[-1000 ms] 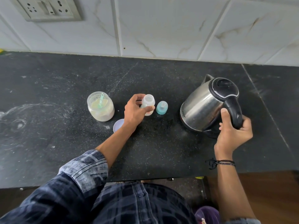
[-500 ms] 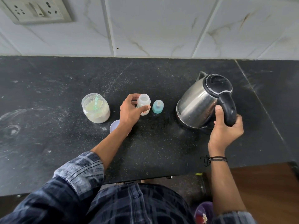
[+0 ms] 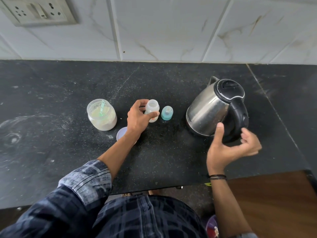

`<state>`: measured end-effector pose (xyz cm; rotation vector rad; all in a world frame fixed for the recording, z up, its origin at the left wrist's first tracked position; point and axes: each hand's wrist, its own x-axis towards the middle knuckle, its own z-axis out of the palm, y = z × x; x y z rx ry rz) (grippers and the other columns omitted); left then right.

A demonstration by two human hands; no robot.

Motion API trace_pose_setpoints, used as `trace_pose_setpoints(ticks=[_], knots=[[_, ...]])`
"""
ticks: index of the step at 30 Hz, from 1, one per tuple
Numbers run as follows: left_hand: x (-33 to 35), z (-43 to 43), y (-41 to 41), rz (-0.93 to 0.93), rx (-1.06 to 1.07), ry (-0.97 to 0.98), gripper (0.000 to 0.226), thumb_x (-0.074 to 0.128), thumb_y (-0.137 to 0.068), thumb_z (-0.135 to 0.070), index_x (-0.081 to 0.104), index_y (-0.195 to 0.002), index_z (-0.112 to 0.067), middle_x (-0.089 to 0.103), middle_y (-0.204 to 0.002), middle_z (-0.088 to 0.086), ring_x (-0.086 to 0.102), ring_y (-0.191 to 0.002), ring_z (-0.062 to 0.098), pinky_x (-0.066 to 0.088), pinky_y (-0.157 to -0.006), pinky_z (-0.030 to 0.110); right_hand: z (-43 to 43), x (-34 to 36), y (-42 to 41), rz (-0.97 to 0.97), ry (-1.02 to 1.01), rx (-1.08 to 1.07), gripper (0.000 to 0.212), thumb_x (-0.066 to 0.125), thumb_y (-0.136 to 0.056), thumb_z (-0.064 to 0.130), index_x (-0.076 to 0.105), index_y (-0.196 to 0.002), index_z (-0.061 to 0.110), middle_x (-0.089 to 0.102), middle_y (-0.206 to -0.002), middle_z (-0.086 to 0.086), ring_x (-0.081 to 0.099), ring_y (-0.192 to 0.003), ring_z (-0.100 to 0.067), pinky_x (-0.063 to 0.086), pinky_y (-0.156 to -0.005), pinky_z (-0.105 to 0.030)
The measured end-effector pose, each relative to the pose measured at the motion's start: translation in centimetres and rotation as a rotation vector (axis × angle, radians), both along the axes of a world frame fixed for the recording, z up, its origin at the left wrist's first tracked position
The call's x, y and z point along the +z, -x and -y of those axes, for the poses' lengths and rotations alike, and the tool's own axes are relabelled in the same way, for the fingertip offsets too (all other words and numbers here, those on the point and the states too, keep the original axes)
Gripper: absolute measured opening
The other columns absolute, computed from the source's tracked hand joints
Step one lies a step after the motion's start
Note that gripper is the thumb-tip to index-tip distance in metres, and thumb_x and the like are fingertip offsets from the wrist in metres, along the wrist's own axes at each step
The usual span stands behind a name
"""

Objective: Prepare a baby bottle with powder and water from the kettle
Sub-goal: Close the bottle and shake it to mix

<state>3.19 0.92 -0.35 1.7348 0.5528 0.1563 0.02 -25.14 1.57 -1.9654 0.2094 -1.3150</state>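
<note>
A small clear baby bottle (image 3: 152,109) stands uncapped on the black counter (image 3: 68,152), and my left hand (image 3: 137,117) is shut around its side. Its teal teat cap (image 3: 166,113) stands just right of it. A steel kettle (image 3: 211,107) with a black lid and handle sits on its base at the right. My right hand (image 3: 229,150) hovers open just below the kettle handle, fingers spread, not gripping it. A clear jar of pale powder (image 3: 102,115) with a green scoop inside stands left of the bottle, lid off.
The jar's round lid (image 3: 122,133) lies on the counter, partly under my left wrist. A wall socket (image 3: 36,12) is mounted on the tiled wall at the top left. The counter's front edge runs near my body, with a brown wooden surface (image 3: 274,203) at the lower right.
My right hand has let go of the kettle handle and opened just below it. My left hand has stayed on the bottle.
</note>
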Motion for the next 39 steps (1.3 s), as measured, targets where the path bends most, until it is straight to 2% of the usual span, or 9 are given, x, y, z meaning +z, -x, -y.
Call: trace_pose_setpoints(ticks=[5,8,11,14,18,24,28,31,39], knots=[[0.0,-0.1,0.0,0.000,-0.010,-0.019,0.056,0.093,-0.073,-0.026,0.065,-0.121,-0.026,0.070,-0.119,-0.012,0.064,-0.109,0.007,0.043,-0.079,0.014,-4.2,-0.4,1.1,-0.070,0.263,0.510,0.011,0.079,-0.084,-0.004,0.070,-0.089,0.001,0.066,-0.091,-0.007,0.057,-0.088,-0.022,0.044,-0.085,-0.034],[0.0,-0.2,0.0,-0.001,-0.017,-0.060,0.057,0.092,-0.072,-0.028,0.066,-0.123,-0.027,0.070,-0.120,-0.012,0.064,-0.108,0.008,0.045,-0.081,0.016,-6.8,-1.3,-0.6,-0.304,0.188,0.731,0.012,0.074,-0.088,-0.004,0.069,-0.096,0.004,0.061,-0.099,-0.004,0.058,-0.087,-0.018,0.054,-0.077,-0.037],[0.0,-0.3,-0.1,-0.014,-0.026,-0.099,0.061,0.092,-0.074,-0.031,0.066,-0.129,-0.026,0.069,-0.122,-0.009,0.064,-0.109,0.009,0.049,-0.091,0.025,-8.5,-2.1,-3.2,-0.542,0.164,0.722,0.037,0.075,-0.086,0.003,0.065,-0.121,0.011,0.054,-0.120,-0.002,0.058,-0.108,-0.018,0.056,-0.092,-0.038],[0.1,-0.3,-0.1,-0.024,-0.030,-0.133,0.062,0.091,-0.076,-0.031,0.065,-0.132,-0.025,0.068,-0.125,-0.009,0.063,-0.110,0.010,0.049,-0.095,0.028,-9.5,-2.6,-5.6,-0.731,0.239,0.741,0.063,0.078,-0.085,0.006,0.054,-0.144,0.015,0.050,-0.137,-0.006,0.050,-0.129,-0.021,0.042,-0.112,-0.032],[0.1,-0.4,0.0,-0.015,-0.058,-0.165,0.061,0.090,-0.076,-0.030,0.065,-0.131,-0.024,0.066,-0.126,-0.009,0.062,-0.110,0.010,0.048,-0.096,0.028,-10.2,-3.2,-7.3,-0.923,0.292,0.767,0.066,0.077,-0.088,0.010,0.052,-0.148,0.019,0.056,-0.141,-0.009,0.053,-0.130,-0.027,0.040,-0.108,-0.034],[-0.9,-1.2,0.3,0.009,-0.160,-0.252,0.064,0.089,-0.077,-0.021,0.063,-0.135,-0.026,0.064,-0.130,-0.008,0.062,-0.114,0.010,0.049,-0.105,0.035,-10.1,-2.3,-7.5,-0.879,0.118,0.742,0.052,0.076,-0.087,0.016,0.061,-0.136,0.026,0.060,-0.124,-0.001,0.060,-0.113,-0.018,0.041,-0.094,-0.023],[-1.6,-1.4,0.4,0.004,-0.142,-0.223,0.062,0.090,-0.077,-0.017,0.064,-0.133,-0.024,0.065,-0.132,-0.004,0.062,-0.117,0.014,0.049,-0.108,0.038,-10.3,-0.4,-7.8,-0.792,-0.016,0.789,0.054,0.079,-0.080,0.022,0.063,-0.130,0.034,0.062,-0.122,0.010,0.065,-0.111,-0.011,0.055,-0.099,-0.039],[-1.9,-1.4,0.5,-0.002,-0.138,-0.215,0.062,0.090,-0.077,-0.014,0.064,-0.132,-0.024,0.065,-0.132,-0.003,0.062,-0.117,0.014,0.048,-0.109,0.038,-10.9,1.4,-8.2,-0.712,-0.048,0.851,0.054,0.078,-0.080,0.020,0.064,-0.130,0.033,0.062,-0.122,0.012,0.066,-0.108,-0.009,0.058,-0.096,-0.037],[-1.5,-1.2,-0.2,0.029,-0.174,-0.201,0.067,0.090,-0.078,-0.020,0.059,-0.138,-0.020,0.065,-0.132,-0.002,0.060,-0.116,0.012,0.048,-0.105,0.031,-12.7,3.6,-8.7,-0.744,0.170,1.037,0.054,0.080,-0.078,0.018,0.064,-0.127,0.032,0.063,-0.122,0.007,0.066,-0.106,-0.009,0.060,-0.090,-0.038]])
